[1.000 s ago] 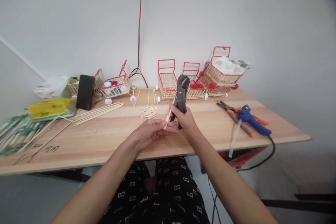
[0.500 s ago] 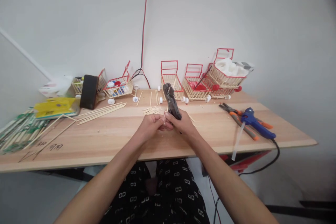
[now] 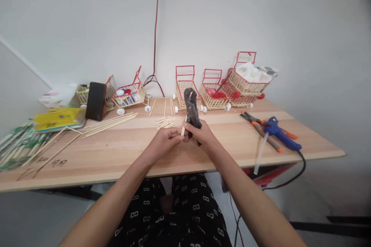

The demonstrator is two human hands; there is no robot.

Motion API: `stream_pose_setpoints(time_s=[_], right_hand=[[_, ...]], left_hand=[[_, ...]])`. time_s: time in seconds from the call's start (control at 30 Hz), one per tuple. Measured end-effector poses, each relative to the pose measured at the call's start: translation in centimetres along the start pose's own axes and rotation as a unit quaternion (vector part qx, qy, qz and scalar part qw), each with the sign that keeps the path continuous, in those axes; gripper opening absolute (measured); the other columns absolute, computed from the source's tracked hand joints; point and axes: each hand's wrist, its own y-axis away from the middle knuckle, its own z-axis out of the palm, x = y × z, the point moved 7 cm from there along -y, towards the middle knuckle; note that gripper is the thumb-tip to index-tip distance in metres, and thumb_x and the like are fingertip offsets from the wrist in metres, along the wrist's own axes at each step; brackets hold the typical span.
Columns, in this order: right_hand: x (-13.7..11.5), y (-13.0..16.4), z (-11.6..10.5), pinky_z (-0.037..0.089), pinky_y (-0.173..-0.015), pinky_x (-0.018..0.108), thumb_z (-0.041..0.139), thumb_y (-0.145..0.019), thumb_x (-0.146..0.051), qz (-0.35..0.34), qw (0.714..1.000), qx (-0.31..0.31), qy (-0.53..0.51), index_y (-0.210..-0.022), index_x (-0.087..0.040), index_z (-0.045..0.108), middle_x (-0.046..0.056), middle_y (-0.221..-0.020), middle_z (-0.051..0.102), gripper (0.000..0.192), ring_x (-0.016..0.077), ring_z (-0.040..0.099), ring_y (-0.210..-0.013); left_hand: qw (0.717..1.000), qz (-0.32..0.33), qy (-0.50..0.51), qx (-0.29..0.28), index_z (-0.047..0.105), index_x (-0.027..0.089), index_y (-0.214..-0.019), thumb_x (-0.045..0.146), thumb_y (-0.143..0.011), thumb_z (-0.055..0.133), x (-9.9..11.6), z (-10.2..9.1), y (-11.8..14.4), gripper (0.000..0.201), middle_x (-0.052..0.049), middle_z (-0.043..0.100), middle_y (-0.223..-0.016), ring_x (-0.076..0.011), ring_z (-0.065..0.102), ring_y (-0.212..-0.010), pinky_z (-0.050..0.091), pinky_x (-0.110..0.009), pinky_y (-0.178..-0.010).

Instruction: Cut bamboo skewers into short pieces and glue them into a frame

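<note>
My right hand is closed around a dark hand cutter, its head pointing up and away from me. Between the fingertips of my left hand is a short piece of wooden stick, beside the tool's handle; my right thumb also lies against it. The two hands meet above the front middle of the table. Just beyond them lies a small pile of short cut sticks. A few more sticks lie apart behind the pile.
Small wooden-stick carts with red handles line the wall. To the right lie pliers and a blue glue gun. At left are long sticks, a yellow packet, a phone and bagged sticks.
The cutter has come more upright and shifted slightly right. The stick piece now shows more clearly between my left fingers. My view has turned slightly.
</note>
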Motion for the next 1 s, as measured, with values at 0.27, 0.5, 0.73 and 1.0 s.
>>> stream_pose_setpoints(time_s=[0.27, 0.5, 0.73, 1.0], right_hand=[[0.1, 0.1, 0.3, 0.040, -0.053, 0.026, 0.068, -0.071, -0.048, 0.017, 0.998, -0.004, -0.056, -0.058, -0.017, 0.055, 0.000, -0.053, 0.057, 0.036, 0.0125, 0.051, -0.051], [0.4, 0.0, 0.1, 0.040, -0.054, 0.026, 0.068, -0.071, -0.049, 0.013, 0.998, 0.002, -0.060, -0.060, -0.017, 0.055, -0.001, -0.054, 0.055, 0.036, 0.0122, 0.050, -0.052], [0.7, -0.4, -0.3, 0.042, -0.057, 0.026, 0.063, -0.076, -0.047, -0.020, 1.000, 0.001, 0.006, -0.068, -0.017, 0.057, 0.000, -0.060, 0.057, 0.032, 0.0129, 0.051, -0.057], [0.2, -0.1, -0.7, 0.038, -0.054, 0.024, 0.059, -0.075, -0.047, -0.031, 0.995, 0.060, 0.075, -0.067, -0.018, 0.051, -0.002, -0.059, 0.050, 0.031, 0.0121, 0.046, -0.056]], left_hand=[[0.982, 0.051, -0.156, 0.094, 0.073, 0.021, -0.078, 0.026, -0.086, 0.052, 0.9, -0.1, 0.4, 0.023, 0.000, 0.074, -0.087, -0.0178, 0.065, -0.083, 0.043, -0.025, -0.079], [0.990, 0.036, -0.108, 0.079, 0.073, 0.020, -0.079, 0.031, -0.086, 0.054, 0.6, -0.2, 0.3, 0.023, -0.002, 0.074, -0.089, -0.0192, 0.065, -0.086, 0.044, -0.027, -0.082], [0.986, -0.072, 0.143, 0.048, 0.067, 0.013, -0.090, 0.054, -0.081, 0.057, -1.6, 0.2, -0.5, 0.043, -0.010, 0.074, -0.084, -0.0216, 0.068, -0.082, 0.050, -0.034, -0.080], [0.981, -0.090, 0.143, 0.092, 0.065, 0.012, -0.073, 0.041, -0.075, 0.066, -1.7, 0.3, -1.1, 0.029, -0.008, 0.073, -0.073, -0.0149, 0.065, -0.067, 0.047, -0.025, -0.067]])
